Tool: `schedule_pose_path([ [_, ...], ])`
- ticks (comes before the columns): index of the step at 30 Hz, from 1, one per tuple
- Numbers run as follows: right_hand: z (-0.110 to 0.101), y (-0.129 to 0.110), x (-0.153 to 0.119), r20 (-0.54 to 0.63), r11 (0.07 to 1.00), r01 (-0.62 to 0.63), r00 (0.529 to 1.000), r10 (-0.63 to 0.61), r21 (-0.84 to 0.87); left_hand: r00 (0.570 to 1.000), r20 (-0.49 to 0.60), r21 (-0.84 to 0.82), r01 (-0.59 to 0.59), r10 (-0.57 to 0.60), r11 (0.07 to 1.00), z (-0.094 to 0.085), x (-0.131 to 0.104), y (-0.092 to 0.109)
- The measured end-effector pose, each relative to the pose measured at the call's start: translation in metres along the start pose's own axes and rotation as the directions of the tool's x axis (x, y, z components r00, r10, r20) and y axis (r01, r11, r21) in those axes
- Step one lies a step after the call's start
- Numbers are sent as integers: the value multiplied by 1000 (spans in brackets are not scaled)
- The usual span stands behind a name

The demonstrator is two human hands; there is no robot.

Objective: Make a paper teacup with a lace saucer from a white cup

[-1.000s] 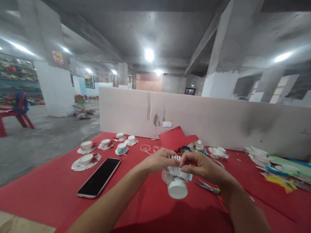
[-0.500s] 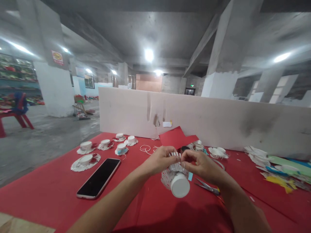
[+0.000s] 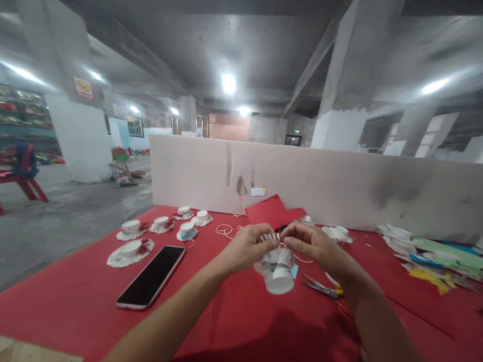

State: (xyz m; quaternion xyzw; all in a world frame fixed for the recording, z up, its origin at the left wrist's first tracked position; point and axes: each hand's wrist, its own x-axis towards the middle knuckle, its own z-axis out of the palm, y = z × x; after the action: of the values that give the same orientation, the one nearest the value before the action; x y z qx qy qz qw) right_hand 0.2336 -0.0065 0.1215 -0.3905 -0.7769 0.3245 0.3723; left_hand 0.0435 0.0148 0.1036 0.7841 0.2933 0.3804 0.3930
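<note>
A white paper cup (image 3: 279, 279) with its rim cut into fringed strips hangs over the red table, its round base facing me. My left hand (image 3: 252, 245) pinches the strips at the cup's upper left. At the upper right of the strips is my right hand (image 3: 307, 243), thumb and fingertips pressed together; what lies between them is too small to make out. Under the cup's right side a light blue paper piece (image 3: 294, 271) shows. Open scissors (image 3: 323, 288) with yellow on the handle lie below my right hand.
Several fringed cups (image 3: 130, 248) stand at the left, behind a black phone (image 3: 151, 277). Red paper (image 3: 272, 211) leans near the pale board (image 3: 196, 171) at the back. Cut cups (image 3: 398, 240) and coloured scraps (image 3: 430, 279) lie at the right. White string (image 3: 225, 231) curls near the middle.
The cup has tilted and its base has risen slightly. My right hand has shifted a little at the strips. The view has moved slightly, and more white string shows beneath my right hand.
</note>
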Motion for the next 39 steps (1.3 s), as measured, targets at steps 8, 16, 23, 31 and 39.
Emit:
schedule_pose_path([
  [8, 0, 8, 3, 129, 995, -96, 987, 90, 39, 1000, -15, 57, -9, 10, 998, 0, 0, -3],
  [16, 2, 14, 5, 108, 983, -145, 985, 133, 109, 999, -28, 100, -40, 43, 994, 2, 1, -3],
  [23, 3, 13, 5, 56, 993, -105, 993, 102, 46, 999, -45, 71, -24, 28, 997, 4, 4, -6],
  [31, 4, 12, 5, 78, 984, -133, 989, 124, 122, 999, -30, -25, 30, -31, 999, 2, 6, -5],
  [39, 4, 7, 8, -116, 981, -71, 989, 93, 183, 983, -44, -582, 122, -180, 804, 4, 9, -6],
])
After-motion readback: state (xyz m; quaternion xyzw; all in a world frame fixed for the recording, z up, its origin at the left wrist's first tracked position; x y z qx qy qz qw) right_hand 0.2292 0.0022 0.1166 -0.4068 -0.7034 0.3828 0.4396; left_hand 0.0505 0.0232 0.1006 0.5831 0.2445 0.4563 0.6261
